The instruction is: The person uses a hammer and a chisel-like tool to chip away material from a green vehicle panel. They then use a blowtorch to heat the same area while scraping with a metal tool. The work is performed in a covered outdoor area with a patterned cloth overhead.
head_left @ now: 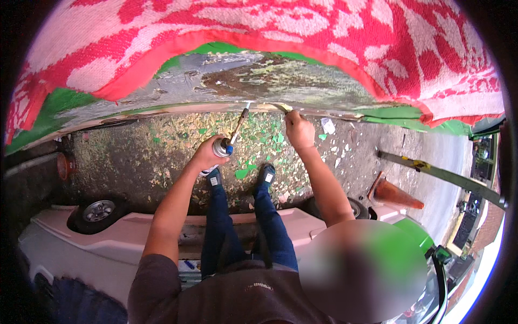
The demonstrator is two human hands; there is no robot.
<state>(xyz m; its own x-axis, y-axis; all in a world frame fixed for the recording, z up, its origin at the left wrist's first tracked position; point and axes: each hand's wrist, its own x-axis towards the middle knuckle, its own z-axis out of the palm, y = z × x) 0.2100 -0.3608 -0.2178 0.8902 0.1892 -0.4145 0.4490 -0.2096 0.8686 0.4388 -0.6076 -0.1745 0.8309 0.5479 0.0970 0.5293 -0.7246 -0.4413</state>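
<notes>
My left hand (204,155) is closed around a gas torch (238,125) with a canister at its base and a blue knob. Its long metal tube points away from me, and the tip reaches the lower edge of the stripped panel (183,81). In my right hand (300,131) I grip a scraper (284,108), most of it hidden by my fingers. The blade end meets the same edge, to the right of the torch tip. Bare grey and brown patches cover the panel, with green paint left around them.
A red and pink patterned towel (302,24) drapes over the top of the panel. Green and cream paint flakes (243,173) litter the ground by my shoes. A pink vehicle body (145,224) is close behind my legs. An orange cone (396,194) and a long bar (442,175) are at right.
</notes>
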